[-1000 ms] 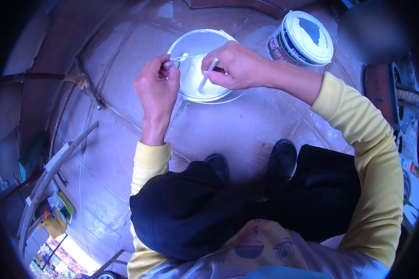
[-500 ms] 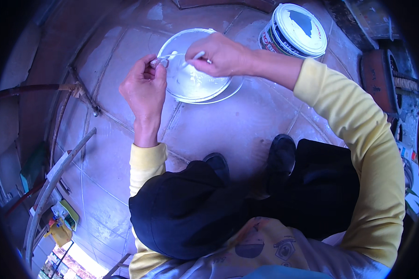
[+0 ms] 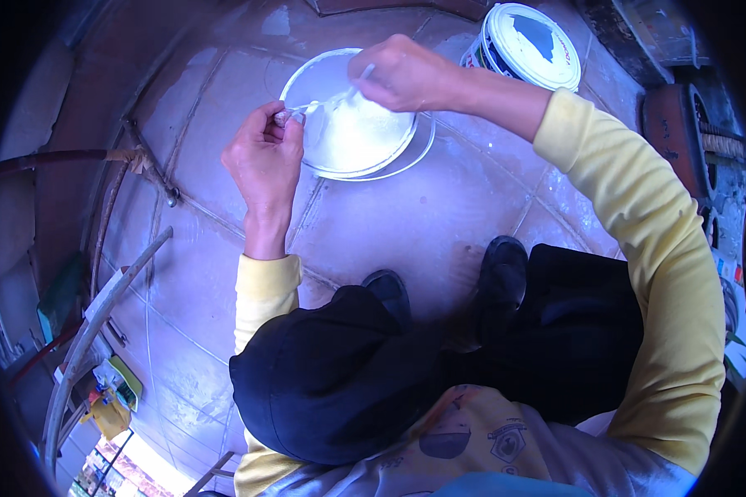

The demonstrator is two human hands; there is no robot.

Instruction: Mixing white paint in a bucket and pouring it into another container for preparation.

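A white bucket with white paint-like liquid inside stands on the floor in front of me. Over its left rim, my left hand pinches a small, lumpy, greyish piece between thumb and fingers. Closed above the bucket's far right side, my right hand grips a thin white stick-like thing, whose end pokes out of the fist. A thin pale strand runs from the small piece toward my right hand. Whether strand and stick are one thing, I cannot tell.
A lidded paint bucket stands at the far right. The white bucket's wire handle hangs at its right side. Curved wooden poles and a metal-ended rod lie to the left. My shoes rest on the tiled floor.
My right hand has moved up and to the right, farther from my left hand. My left hand has shifted slightly right. More of the white liquid shows.
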